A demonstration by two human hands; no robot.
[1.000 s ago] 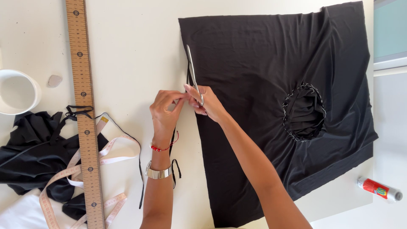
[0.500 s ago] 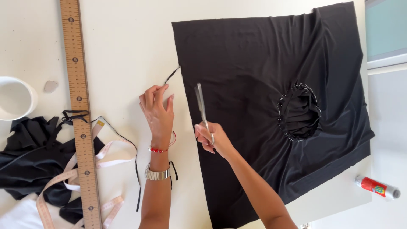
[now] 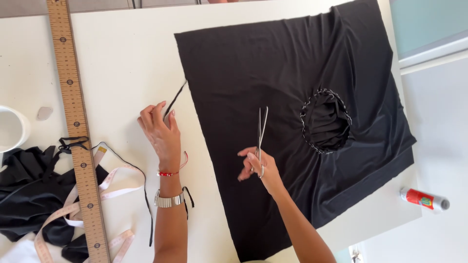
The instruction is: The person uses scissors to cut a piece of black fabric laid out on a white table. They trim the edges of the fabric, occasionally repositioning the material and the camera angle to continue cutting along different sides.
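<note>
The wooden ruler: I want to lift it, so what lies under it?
Under the wooden ruler run a pink tape measure, a thin black strip and the edge of the black scraps. What the ruler covers of them cannot be seen.

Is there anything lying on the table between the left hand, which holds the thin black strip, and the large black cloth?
Nothing visible. Between the left hand with its thin black fabric strip and the large black cloth there is only bare white table.
</note>
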